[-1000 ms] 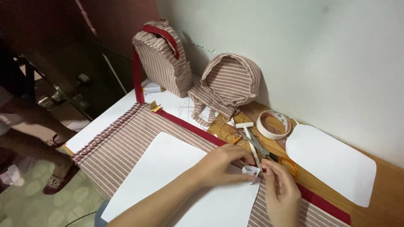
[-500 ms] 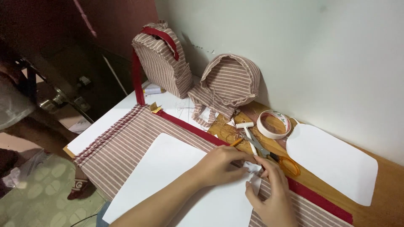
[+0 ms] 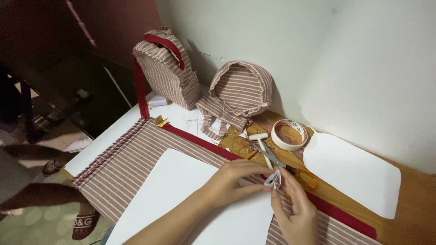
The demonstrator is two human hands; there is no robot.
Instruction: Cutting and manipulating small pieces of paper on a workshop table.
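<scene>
We pinch a small loop of white tape [image 3: 273, 179] with our left hand [image 3: 231, 181] and right hand [image 3: 295, 208], above the white sheet [image 3: 181, 190] on striped cloth [image 3: 122, 163]

Bare white sheet [image 3: 181, 190] lies open leftward; scissors [image 3: 281, 164] and tape roll [image 3: 289, 134] crowd the far side.

Striped backpack [image 3: 167, 70] upright by wall; tape roll [image 3: 289, 134] beside scissors [image 3: 284, 164].
</scene>
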